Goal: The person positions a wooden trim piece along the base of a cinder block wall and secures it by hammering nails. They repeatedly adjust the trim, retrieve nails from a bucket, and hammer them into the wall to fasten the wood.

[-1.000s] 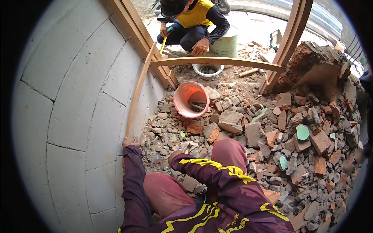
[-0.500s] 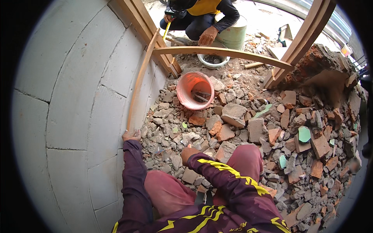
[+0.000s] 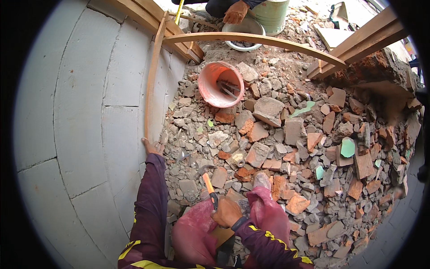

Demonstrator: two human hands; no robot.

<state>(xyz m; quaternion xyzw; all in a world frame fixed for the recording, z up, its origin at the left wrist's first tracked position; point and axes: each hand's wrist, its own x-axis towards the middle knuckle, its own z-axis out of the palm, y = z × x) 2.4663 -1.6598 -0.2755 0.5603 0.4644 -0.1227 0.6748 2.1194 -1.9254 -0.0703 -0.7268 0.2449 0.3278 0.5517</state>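
We see our right hand near the bottom middle, clenched around the orange handle of a hammer; the hammer runs away from us and a little to the left, its dark metal head lying over the grey rubble just beyond our knees. Our left hand is well apart from it, off to the left, fingers spread and pressed against the foot of a thin wooden strip that stands against the grey block wall; it grasps nothing that we can make out, only rests there. Between the two hands lie small grey stones and our left sleeve. Farther off, an orange bucket lies tipped on its side among the broken bricks, its mouth facing us with some dark tools inside. Past it, a curved wooden strip arches from the wall on the left to the slanted timbers at the far right. A heap of reddish brick pieces, grey chunks and a few green tile shards fills the ground to the right of the hammer. At the far edge, another person's gloved hand rests above a metal basin, beside a pale green bucket.
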